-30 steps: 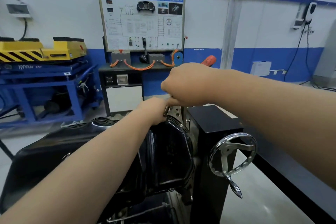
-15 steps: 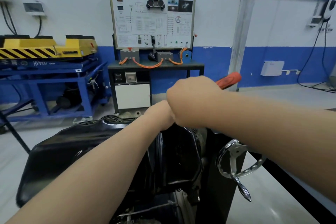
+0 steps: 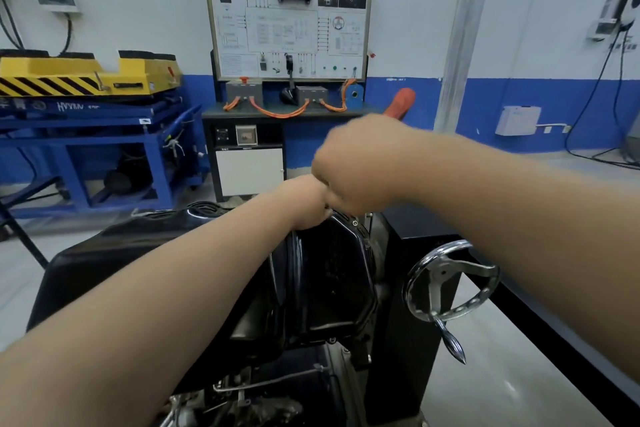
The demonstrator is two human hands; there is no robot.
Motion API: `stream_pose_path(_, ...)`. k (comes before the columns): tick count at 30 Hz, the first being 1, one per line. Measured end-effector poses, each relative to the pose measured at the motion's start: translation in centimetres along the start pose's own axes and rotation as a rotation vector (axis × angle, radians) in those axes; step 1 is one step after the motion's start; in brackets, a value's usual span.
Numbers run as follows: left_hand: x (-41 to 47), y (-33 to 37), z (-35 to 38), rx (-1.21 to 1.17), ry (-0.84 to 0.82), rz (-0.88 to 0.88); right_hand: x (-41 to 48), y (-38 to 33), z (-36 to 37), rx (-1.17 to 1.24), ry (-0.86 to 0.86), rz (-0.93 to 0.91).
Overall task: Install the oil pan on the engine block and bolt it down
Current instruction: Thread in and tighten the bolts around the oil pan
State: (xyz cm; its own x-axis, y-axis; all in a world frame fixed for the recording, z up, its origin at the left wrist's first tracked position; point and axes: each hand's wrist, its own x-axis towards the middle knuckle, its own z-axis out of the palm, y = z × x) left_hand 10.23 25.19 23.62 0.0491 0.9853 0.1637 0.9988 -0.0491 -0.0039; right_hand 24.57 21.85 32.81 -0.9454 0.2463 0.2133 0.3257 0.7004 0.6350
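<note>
My right hand (image 3: 360, 166) is curled into a fist around a tool with an orange-red handle (image 3: 401, 103), whose end sticks up past my knuckles; the working end is hidden under the fist, so I cannot tell what it meets. My left hand (image 3: 304, 204) sits just below and touching the right one, fingers bent over the top edge of the oil pan (image 3: 332, 274) (whether they pinch a bolt or only steady the rim, I cannot tell). The pan is black and glossy, standing on its side against the engine block (image 3: 375, 253), with its flange facing right and a bolt head (image 3: 355, 223) visible near its upper corner. Right of the pan stands the black upright of the engine stand (image 3: 408, 340), with a chrome handwheel (image 3: 450, 282) on its side, crank handle hanging down. Beyond my hands, against the wall, are a training board (image 3: 287, 15) and a blue lift table (image 3: 97, 121) carrying a yellow platform.
</note>
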Motion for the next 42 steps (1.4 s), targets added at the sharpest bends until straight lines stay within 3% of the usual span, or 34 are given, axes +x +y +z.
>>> stream_pose_path(3,0.0,0.3,0.3,0.052,-0.048,0.048,-2.1,-0.4,0.8,-0.073,0.009,-0.094)
stream_pose_path(7,0.8,1.5,1.0,0.099,-0.034,0.081,0.2,2.8,0.2,0.101,-0.029,0.162)
stream_pose_path(12,1.9,0.1,0.9,-0.043,0.137,-0.089,1.4,4.8,0.8,0.175,0.099,0.258)
stream_pose_path(18,1.8,-0.2,1.5,0.038,0.083,-0.132,1.4,3.9,1.5,0.34,0.1,0.455)
stream_pose_path(21,1.9,-0.2,1.6,0.067,0.086,-0.135,0.9,3.6,1.4,0.638,-0.02,0.5)
stream_pose_path(26,1.8,-0.2,1.5,0.035,0.077,-0.157,-0.9,4.2,1.0,1.566,-0.089,0.553)
stream_pose_path(32,1.8,-0.1,1.6,0.01,0.1,-0.157,-1.3,3.7,1.8,1.961,-0.025,0.629)
stream_pose_path(36,1.7,-0.5,1.5,-0.145,0.158,-0.136,-1.1,3.6,1.4,2.014,0.063,0.674)
stream_pose_path(42,1.4,-1.5,1.2,-0.303,0.239,-0.072,-1.1,3.9,0.1,1.68,0.103,0.611)
